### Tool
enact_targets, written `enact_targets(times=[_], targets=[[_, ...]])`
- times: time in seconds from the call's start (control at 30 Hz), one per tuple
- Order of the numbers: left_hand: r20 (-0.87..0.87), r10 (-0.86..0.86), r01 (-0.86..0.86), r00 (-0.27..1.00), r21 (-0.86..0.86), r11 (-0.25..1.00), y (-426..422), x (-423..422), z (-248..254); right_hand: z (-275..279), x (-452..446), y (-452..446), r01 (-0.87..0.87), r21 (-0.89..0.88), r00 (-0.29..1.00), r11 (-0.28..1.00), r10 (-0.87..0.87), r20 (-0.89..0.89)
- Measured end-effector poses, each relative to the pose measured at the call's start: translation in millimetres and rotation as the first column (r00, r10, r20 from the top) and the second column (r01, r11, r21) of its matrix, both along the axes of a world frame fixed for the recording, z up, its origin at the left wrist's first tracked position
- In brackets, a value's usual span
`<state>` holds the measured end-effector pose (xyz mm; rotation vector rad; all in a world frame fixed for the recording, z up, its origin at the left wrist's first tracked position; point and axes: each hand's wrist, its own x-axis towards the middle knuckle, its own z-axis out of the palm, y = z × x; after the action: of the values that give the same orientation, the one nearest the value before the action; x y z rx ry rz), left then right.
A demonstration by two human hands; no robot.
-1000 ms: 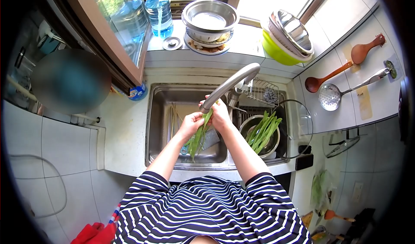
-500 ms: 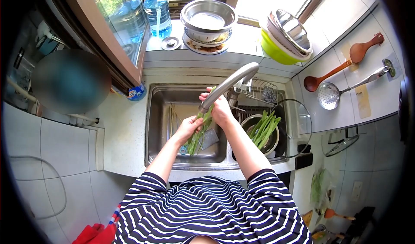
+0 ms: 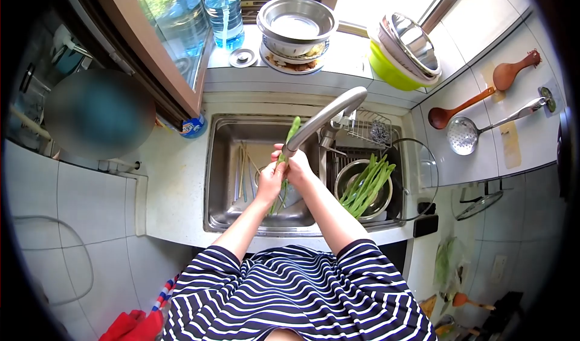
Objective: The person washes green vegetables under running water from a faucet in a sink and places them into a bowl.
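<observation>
Green leafy stalks [image 3: 293, 129] pass through both my hands under the spout of the curved faucet [image 3: 326, 112], over the left basin of the steel sink [image 3: 225, 153]. My left hand [image 3: 270, 181] is closed round the lower part of the stalks. Just beside it, my right hand [image 3: 296, 164] is wrapped round them too, partly hidden by the spout. The stalk tips stick up above my hands, and thin ends hang below. More long green stalks [image 3: 370, 187] lie in a metal bowl [image 3: 386, 203] in the right basin. Thin sticks [image 3: 243, 172] rest in the left basin.
A wire rack [image 3: 364, 126] with a steel scrubber stands behind the right basin. Stacked metal bowls [image 3: 296, 20], a green basin [image 3: 389, 69] and a water bottle [image 3: 225, 20] are on the sill. Ladles [image 3: 462, 135] hang at right. A glass lid [image 3: 423, 172] leans beside the sink.
My left hand has moved up and right, close against my right hand. The held stalks now stick up higher above my hands, and less hangs below.
</observation>
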<state>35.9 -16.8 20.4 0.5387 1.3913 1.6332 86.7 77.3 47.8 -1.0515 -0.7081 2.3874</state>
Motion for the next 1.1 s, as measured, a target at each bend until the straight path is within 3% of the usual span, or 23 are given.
enact_targets(times=[0.1,0.2,0.23,0.37,0.47,0.63,0.73,0.77,0.87,0.9,1.0,1.03,1.1], targets=[[0.114,-0.037,0.033,0.993,0.036,0.999,2,-8,12,11,10,-5,-0.126,0.145,0.968,0.981,0.154,-0.199],[0.105,-0.063,0.060,0.992,0.037,0.998,4,-6,11,8,14,-4,-0.121,0.179,0.957,0.976,0.163,-0.240],[0.123,-0.092,0.088,0.988,0.031,0.996,4,-6,11,10,20,-1,-0.192,0.177,0.957,0.965,0.224,-0.186],[0.163,-0.229,0.229,0.960,0.022,0.973,7,-7,15,13,20,10,-0.112,0.267,0.990,0.957,0.131,-0.053],[0.207,-0.378,0.404,0.902,-0.104,0.909,6,-16,30,8,21,23,0.008,0.280,0.997,0.960,0.014,-0.076],[0.121,-0.278,0.292,0.953,-0.117,0.949,18,-16,25,32,18,16,0.002,0.260,0.997,0.966,0.019,-0.080],[0.016,-0.243,0.244,0.970,-0.078,0.967,28,-15,24,13,15,12,-0.063,0.243,0.995,0.968,0.080,-0.060],[0.008,-0.288,0.287,0.958,-0.135,0.949,27,-16,24,8,16,15,-0.055,0.263,0.999,0.963,0.052,0.017],[0.133,-0.320,0.333,0.938,-0.091,0.938,26,-13,27,33,22,17,-0.165,0.221,0.982,0.961,0.140,0.125],[0.240,-0.366,0.390,0.899,-0.060,0.919,21,-15,39,16,20,22,-0.072,0.236,0.996,0.969,0.060,0.059],[0.286,-0.405,0.462,0.868,-0.171,0.870,0,-19,37,11,19,35,0.051,0.277,0.995,0.960,-0.026,-0.091],[0.292,-0.380,0.431,0.878,-0.138,0.892,-4,-20,36,20,20,34,-0.031,0.272,0.998,0.962,0.046,-0.048],[0.219,-0.390,0.422,0.894,-0.125,0.898,-4,-20,29,34,17,27,-0.015,0.244,0.995,0.970,0.039,-0.093]])
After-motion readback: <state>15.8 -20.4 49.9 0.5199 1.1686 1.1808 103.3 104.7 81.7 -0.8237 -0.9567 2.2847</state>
